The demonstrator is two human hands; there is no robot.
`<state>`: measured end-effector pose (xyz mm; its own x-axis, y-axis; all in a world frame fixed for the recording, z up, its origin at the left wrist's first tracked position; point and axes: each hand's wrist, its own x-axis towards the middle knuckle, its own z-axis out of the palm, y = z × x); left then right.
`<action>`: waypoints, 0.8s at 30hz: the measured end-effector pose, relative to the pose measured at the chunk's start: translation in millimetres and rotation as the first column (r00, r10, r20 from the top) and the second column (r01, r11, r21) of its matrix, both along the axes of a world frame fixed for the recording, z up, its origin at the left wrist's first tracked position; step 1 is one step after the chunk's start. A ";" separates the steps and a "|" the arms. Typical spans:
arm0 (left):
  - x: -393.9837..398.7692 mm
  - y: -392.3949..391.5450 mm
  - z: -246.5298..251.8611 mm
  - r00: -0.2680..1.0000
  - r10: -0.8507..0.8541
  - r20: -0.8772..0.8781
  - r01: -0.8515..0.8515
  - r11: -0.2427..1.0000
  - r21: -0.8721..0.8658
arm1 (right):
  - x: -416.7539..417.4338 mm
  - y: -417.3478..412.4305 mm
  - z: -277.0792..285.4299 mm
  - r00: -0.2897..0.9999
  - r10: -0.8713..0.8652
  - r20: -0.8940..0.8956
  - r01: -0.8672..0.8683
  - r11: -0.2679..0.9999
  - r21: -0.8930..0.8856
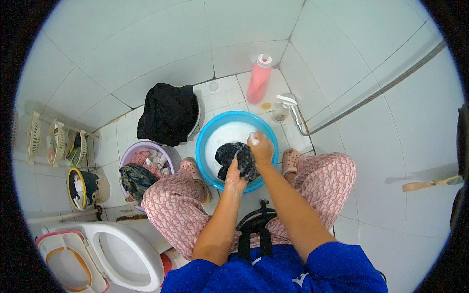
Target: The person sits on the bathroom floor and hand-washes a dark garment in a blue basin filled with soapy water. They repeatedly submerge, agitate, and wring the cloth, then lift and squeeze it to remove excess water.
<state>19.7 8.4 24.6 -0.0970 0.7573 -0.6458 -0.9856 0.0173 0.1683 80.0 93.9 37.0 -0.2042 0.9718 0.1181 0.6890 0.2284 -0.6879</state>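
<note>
A blue plastic basin (202, 161) of white, sudsy water stands on the floor between my feet. Over it, a wet dark cloth garment (229, 154), streaked with foam, is bunched up in both hands. My left hand (236, 177) grips its near side, the thumb lying along the fabric. On the far right side, my right hand (262, 148) is curled into a fist at the garment's edge, with foam on the knuckles. Part of the garment hangs down into the suds. The fingertips of both hands are hidden.
Left of the basin, a black garment (168, 113) covers a tub, and a purple basin (126, 154) holds laundry. A pink bottle (259, 80) and a shower head (289, 102) with hose stand beyond the basin. At lower left are a toilet (124, 252) and a waste bin (100, 187).
</note>
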 end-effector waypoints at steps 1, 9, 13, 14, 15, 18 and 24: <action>-3.9 -1.8 -4.3 1.000 0.023 0.016 -0.024 0.999 0.022 | -0.4 3.0 4.0 0.998 -0.022 -0.064 0.028 0.995 0.093; -46.5 -33.6 -130.1 0.974 0.067 0.218 -0.148 0.913 0.380 | -16.7 -104.5 63.9 0.855 0.505 -0.119 -0.483 0.858 0.174; -5.1 1.7 31.1 0.987 0.105 -0.125 -0.114 0.991 -0.072 | 32.6 -18.4 -16.9 0.912 -0.239 -0.333 0.167 0.959 -0.230; -13.4 2.7 31.5 0.970 0.150 -0.193 -0.140 0.988 0.063 | 42.0 -18.4 -33.1 0.914 -0.235 -0.331 0.174 0.963 -0.203; -20.3 3.5 30.5 0.949 0.197 -0.246 -0.151 0.969 0.194 | 52.7 -27.5 -46.0 0.917 -0.237 -0.321 0.188 0.966 -0.177; -24.3 15.7 73.7 0.959 0.258 -0.114 -0.214 0.929 0.301 | 61.0 -69.6 -38.7 0.725 -0.526 -0.445 -0.063 0.594 -0.802; -31.2 0.0 58.7 0.919 0.049 -0.390 0.146 0.879 0.453 | 53.6 -32.2 20.8 0.024 -0.668 -0.744 -0.680 0.535 -0.501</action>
<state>-11.6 8.4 83.3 -0.2147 0.9671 -0.1363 -0.8422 -0.1127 0.5272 133.7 61.7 57.9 -0.5793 0.7171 -0.3876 -0.6430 -0.6943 -0.3233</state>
